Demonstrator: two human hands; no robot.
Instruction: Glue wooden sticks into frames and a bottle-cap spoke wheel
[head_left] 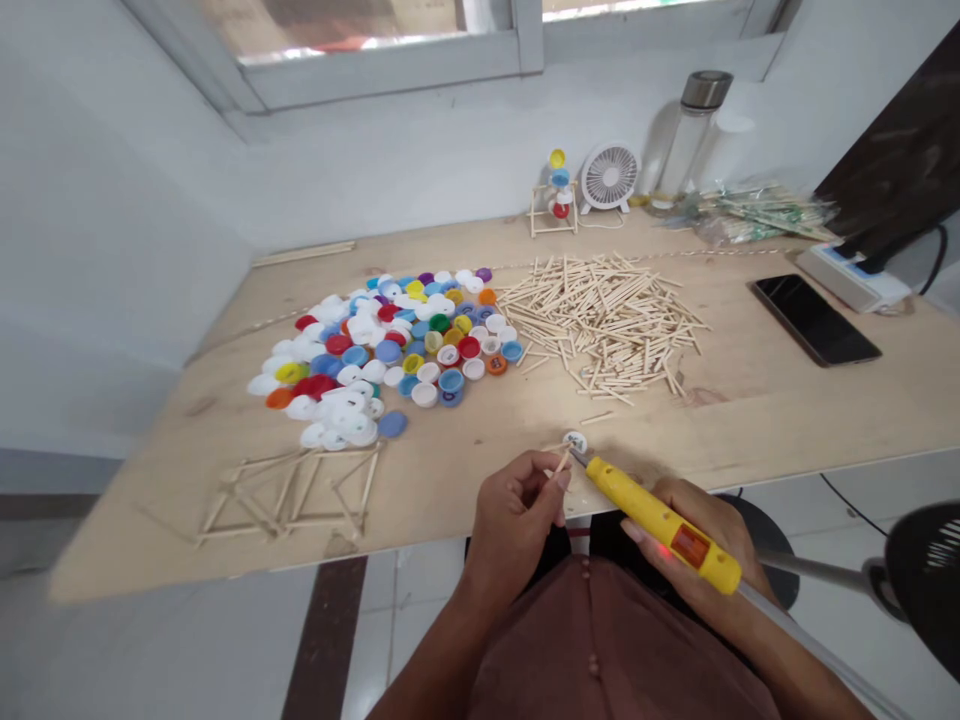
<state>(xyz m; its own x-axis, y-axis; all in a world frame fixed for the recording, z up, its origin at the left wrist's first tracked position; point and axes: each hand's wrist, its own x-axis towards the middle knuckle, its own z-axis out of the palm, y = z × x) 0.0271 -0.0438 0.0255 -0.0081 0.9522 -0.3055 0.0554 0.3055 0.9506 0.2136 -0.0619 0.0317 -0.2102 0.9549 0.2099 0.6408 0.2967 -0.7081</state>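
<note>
My left hand (516,515) is closed in a pinch on a short wooden stick (561,463) at the table's near edge. My right hand (694,555) is wrapped round a yellow glue pen (660,520) with a red light on its body. The pen's tip touches the stick's end, just in front of a white bottle cap (576,441) lying on the table. A heap of loose wooden sticks (604,320) lies beyond, and a pile of coloured bottle caps (390,350) lies to its left.
A flat frame of glued sticks (292,495) lies at the near left of the wooden table (787,400). At the back stand a small stick-and-cap model (556,195), a white fan (609,177) and a bottle (694,125). A phone (815,319) and power strip (851,275) lie at right.
</note>
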